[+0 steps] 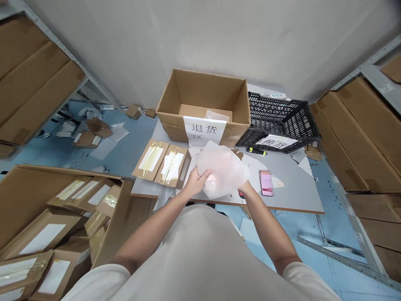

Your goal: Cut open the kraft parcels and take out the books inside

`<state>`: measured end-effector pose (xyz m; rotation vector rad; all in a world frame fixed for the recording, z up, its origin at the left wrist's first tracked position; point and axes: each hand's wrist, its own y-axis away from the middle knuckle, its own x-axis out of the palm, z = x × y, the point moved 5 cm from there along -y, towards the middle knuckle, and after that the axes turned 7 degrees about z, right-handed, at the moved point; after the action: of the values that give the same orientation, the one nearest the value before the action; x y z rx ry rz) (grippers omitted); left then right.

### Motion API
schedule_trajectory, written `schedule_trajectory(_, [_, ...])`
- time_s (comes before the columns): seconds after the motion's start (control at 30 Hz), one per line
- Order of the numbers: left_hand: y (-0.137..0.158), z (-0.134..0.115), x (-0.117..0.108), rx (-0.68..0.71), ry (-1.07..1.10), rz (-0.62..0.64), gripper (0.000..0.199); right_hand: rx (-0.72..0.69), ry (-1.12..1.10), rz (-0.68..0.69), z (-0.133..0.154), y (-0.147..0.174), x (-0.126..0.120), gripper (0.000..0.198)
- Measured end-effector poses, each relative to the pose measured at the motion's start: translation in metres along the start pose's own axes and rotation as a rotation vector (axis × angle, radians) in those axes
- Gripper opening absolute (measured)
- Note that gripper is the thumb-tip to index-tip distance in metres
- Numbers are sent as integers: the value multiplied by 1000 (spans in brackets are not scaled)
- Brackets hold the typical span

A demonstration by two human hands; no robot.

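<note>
Above the front of the table I hold a translucent white foam packing sheet or pouch [224, 167]. At its left edge my left hand [198, 180] is closed, thumb on top, pinching the foam. My right hand [244, 188] is behind or inside the foam at the right; its fingers are hidden. A pinkish patch shows through the foam, but I cannot make out what causes it. Left of my hands, two taped cardboard boxes [159, 163] with white labels sit side by side. A phone [266, 182] with a lit pink screen lies to the right.
Behind my hands stands an open carton [171, 121] with a paper sign. Right of it is a black plastic crate [282, 121], with a black-and-yellow cutter [256, 151] in front. At lower left, a large carton [125, 205] holds several taped boxes. Shelves flank both sides.
</note>
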<state>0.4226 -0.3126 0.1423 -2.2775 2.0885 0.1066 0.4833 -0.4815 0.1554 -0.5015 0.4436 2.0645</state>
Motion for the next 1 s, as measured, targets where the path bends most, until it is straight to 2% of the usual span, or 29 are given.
schedule_trajectory(0.1, [-8, 0, -31, -10, -130, -77, 39, -46, -371, -88, -4, -3, 3, 46])
schedule_trajectory(0.2, [-19, -1, -84, -15, -456, -220, 27, -44, -671, -272, -15, -4, -12, 41])
schedule_trajectory(0.27, [-29, -1, -113, -24, -753, -293, 33, -45, -742, -411, -23, -2, -24, 37])
schedule_trajectory(0.33, [-41, 5, -126, -71, -965, -300, 46, -66, -782, -517, -28, 3, -33, 34])
schedule_trajectory(0.4, [-56, 18, -121, -114, -1061, -252, 54, -80, -798, -567, -32, 6, -36, 33])
schedule_trajectory(0.5, [-78, 42, -91, -165, -1082, -140, 60, -58, -799, -566, -34, 6, -29, 33])
schedule_trajectory(0.6, [-97, 63, -64, -222, -990, -16, 71, -39, -769, -550, -30, 0, -21, 34])
schedule_trajectory(0.67, [-102, 68, -58, -188, -856, 82, 87, -39, -743, -552, -25, -5, -19, 35])
schedule_trajectory(0.73, [-99, 60, -62, -117, -736, 122, 97, -50, -738, -547, -19, -12, -21, 38])
schedule_trajectory(0.77, [-94, 51, -67, -77, -703, 83, 97, -61, -745, -538, -16, -16, -23, 39])
schedule_trajectory(0.83, [-75, 24, -75, 22, -690, -78, 92, -85, -773, -510, -9, -25, -25, 41])
schedule_trajectory(0.87, [-64, 8, -74, 99, -692, -166, 89, -97, -788, -495, -4, -30, -26, 41])
schedule_trajectory(0.9, [-52, -7, -65, 195, -690, -180, 88, -110, -801, -484, 1, -34, -25, 42])
schedule_trajectory(1.0, [-26, -37, -14, 431, -708, 126, 99, -165, -811, -425, 26, -43, -18, 46])
